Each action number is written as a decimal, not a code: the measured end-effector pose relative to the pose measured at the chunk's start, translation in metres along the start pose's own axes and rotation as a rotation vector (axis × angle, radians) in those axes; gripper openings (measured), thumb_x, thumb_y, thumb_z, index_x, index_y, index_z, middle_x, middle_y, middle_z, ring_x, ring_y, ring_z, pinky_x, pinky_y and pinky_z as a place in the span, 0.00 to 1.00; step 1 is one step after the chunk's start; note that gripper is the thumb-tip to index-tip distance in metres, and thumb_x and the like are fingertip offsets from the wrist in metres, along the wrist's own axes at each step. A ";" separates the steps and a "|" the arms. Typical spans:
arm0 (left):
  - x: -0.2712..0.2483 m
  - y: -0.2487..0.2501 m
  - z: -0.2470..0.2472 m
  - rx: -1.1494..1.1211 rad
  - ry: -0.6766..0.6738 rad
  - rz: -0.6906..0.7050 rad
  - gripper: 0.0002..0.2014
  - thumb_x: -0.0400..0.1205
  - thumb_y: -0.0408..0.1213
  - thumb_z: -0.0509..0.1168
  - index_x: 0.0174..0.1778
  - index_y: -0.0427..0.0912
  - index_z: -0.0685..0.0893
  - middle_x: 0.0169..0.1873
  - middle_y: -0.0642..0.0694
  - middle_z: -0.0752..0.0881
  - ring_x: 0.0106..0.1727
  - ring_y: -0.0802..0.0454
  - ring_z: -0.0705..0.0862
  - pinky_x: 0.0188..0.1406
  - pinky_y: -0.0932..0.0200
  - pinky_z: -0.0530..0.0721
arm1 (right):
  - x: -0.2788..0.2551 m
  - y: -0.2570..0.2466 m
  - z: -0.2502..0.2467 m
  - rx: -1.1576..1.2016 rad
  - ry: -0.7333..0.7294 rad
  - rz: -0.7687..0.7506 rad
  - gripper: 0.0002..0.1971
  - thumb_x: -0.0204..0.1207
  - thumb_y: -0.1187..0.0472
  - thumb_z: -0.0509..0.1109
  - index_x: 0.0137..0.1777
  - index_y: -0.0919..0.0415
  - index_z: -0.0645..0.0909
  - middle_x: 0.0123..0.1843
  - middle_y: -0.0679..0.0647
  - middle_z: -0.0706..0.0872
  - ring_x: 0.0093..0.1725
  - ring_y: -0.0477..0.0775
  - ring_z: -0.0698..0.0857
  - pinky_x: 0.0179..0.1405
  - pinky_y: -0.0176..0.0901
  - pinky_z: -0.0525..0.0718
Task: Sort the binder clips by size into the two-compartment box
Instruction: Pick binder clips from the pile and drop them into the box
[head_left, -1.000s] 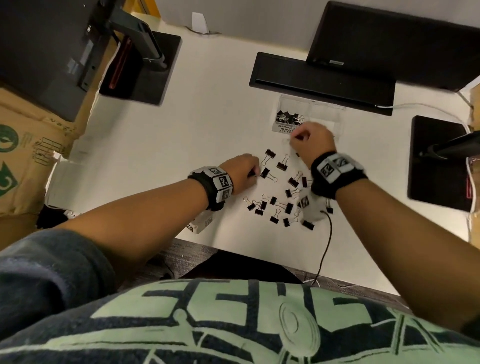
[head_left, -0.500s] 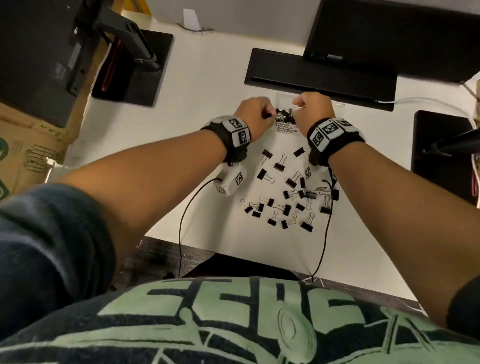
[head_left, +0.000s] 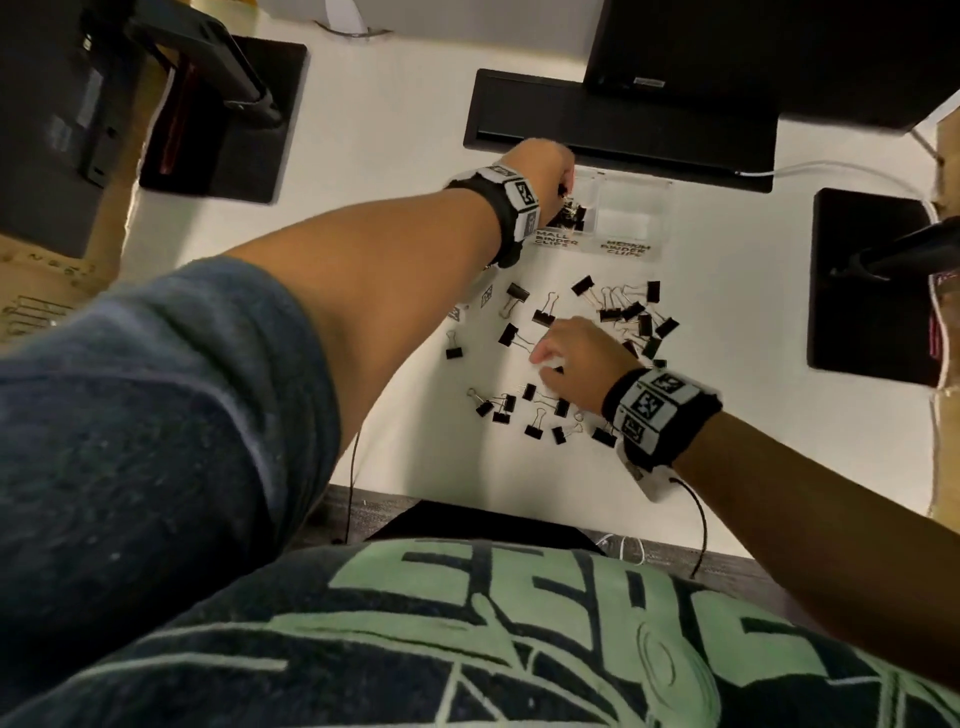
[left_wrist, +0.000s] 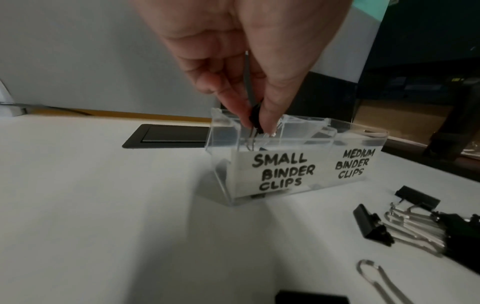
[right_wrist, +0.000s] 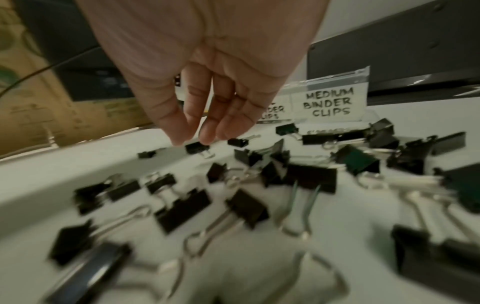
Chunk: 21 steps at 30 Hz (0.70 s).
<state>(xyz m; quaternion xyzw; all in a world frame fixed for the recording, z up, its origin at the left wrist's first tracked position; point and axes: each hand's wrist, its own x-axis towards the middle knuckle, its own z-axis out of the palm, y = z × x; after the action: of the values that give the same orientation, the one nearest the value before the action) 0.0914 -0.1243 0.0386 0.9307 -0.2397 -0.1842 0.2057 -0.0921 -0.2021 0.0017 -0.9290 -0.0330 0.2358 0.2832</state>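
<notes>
The clear two-compartment box (head_left: 628, 249) stands at the far side of the white table. My left hand (head_left: 566, 195) is over its compartment labelled SMALL BINDER CLIPS. In the left wrist view my left hand (left_wrist: 255, 123) pinches a small black binder clip (left_wrist: 255, 112) just at the rim of the box (left_wrist: 285, 170). Several small clips (head_left: 571, 215) lie inside that compartment. The MEDIUM compartment (right_wrist: 328, 105) looks empty. My right hand (head_left: 540, 358) hovers over the scattered binder clips (head_left: 628, 312). Its fingers (right_wrist: 182, 131) hang relaxed and hold nothing, just above a small clip (right_wrist: 196, 148).
A black monitor base (head_left: 597, 124) sits right behind the box. Other black stands are at the right (head_left: 872, 280) and far left (head_left: 218, 119). Cardboard (head_left: 31, 291) lies off the table's left edge. Medium and small clips are mixed across the table's middle.
My right hand has pulled back from the box to the pile of clips, empty. My left hand stays at the box, holding the small clip over the small compartment.
</notes>
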 end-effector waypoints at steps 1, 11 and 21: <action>0.001 0.000 0.001 0.008 -0.019 -0.001 0.13 0.82 0.34 0.63 0.61 0.43 0.84 0.63 0.43 0.85 0.64 0.44 0.82 0.61 0.57 0.80 | -0.002 -0.001 0.006 -0.021 -0.033 -0.023 0.10 0.76 0.60 0.67 0.56 0.57 0.83 0.56 0.51 0.81 0.60 0.49 0.77 0.63 0.47 0.78; -0.043 -0.034 0.001 -0.013 0.032 0.009 0.10 0.79 0.37 0.67 0.56 0.44 0.84 0.57 0.43 0.83 0.56 0.47 0.82 0.50 0.60 0.77 | 0.002 -0.008 0.028 -0.130 -0.113 -0.041 0.13 0.77 0.62 0.67 0.61 0.60 0.79 0.60 0.54 0.78 0.65 0.53 0.74 0.63 0.42 0.74; -0.152 -0.084 0.044 0.171 -0.367 0.048 0.18 0.78 0.32 0.63 0.63 0.48 0.83 0.58 0.41 0.80 0.56 0.41 0.83 0.57 0.47 0.84 | 0.005 -0.023 0.006 0.493 0.036 0.288 0.13 0.79 0.63 0.60 0.47 0.62 0.87 0.40 0.53 0.86 0.34 0.47 0.81 0.42 0.43 0.82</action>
<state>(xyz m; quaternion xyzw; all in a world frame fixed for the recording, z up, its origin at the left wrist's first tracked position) -0.0209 0.0093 -0.0016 0.8896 -0.3101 -0.3249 0.0832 -0.0884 -0.1784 0.0079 -0.8312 0.1626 0.2578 0.4649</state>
